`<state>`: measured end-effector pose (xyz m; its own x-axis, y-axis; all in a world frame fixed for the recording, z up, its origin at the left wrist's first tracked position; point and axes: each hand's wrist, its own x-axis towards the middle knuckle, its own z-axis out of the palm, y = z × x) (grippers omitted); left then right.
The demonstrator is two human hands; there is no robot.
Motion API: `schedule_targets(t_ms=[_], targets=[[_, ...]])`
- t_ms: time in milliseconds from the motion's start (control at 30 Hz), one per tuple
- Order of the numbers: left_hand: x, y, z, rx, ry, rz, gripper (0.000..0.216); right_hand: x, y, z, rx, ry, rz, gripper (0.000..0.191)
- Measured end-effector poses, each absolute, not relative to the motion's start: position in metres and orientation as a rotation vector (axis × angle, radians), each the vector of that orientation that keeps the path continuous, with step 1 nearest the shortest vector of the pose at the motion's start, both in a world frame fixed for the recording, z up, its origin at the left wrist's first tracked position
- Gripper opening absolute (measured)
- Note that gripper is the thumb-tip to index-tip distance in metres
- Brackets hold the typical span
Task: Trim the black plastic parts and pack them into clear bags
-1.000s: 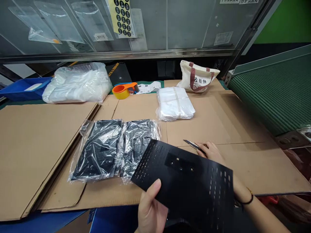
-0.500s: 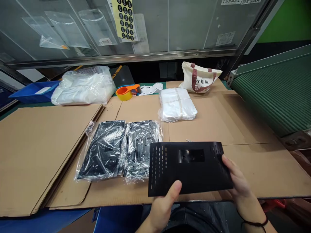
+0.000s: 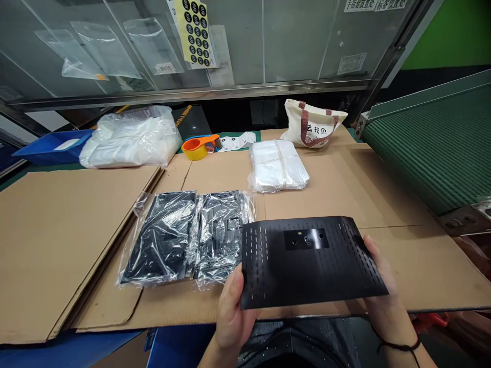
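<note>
I hold a flat black perforated plate (image 3: 307, 266) level over the near edge of the cardboard. My left hand (image 3: 230, 312) grips its left edge, fingers under it. My right hand (image 3: 379, 278) grips its right edge, thumb on top; a dark bracelet sits on that wrist. The plate has rows of slots on both sides and a rectangular recess with small holes in the middle. Just left of it lie two black parts in clear plastic bags (image 3: 187, 235).
Brown cardboard sheets (image 3: 69, 225) cover the bench. A stack of clear bags (image 3: 276, 166), an orange tape dispenser (image 3: 199, 145), a canvas tote (image 3: 312, 125), a bulky white plastic bundle (image 3: 130, 137) and a blue bin (image 3: 49, 145) sit farther back. A green conveyor belt (image 3: 433, 143) runs along the right.
My right hand left the small blade on the cardboard and took the plate's right edge. The plate turned from tilted to level, and my left hand shifted to its left edge.
</note>
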<state>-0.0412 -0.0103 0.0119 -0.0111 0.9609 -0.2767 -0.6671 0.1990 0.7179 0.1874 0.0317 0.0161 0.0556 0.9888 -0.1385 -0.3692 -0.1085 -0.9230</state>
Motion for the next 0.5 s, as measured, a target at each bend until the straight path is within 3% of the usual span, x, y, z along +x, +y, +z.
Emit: schedule_targets(t_ms=[267, 500], targets=[[-0.0383, -0.0106, 0.0120, 0.328, 0.800, 1.227, 0.046, 0.1856, 0.0296, 0.0166, -1.052, -0.768, 1.324, 0.035], [-0.0330, -0.0089, 0.0060, 0.345, 0.764, 1.261, 0.054, 0.1883, 0.0283, 0.0124, -1.083, -0.867, 1.240, 0.044]])
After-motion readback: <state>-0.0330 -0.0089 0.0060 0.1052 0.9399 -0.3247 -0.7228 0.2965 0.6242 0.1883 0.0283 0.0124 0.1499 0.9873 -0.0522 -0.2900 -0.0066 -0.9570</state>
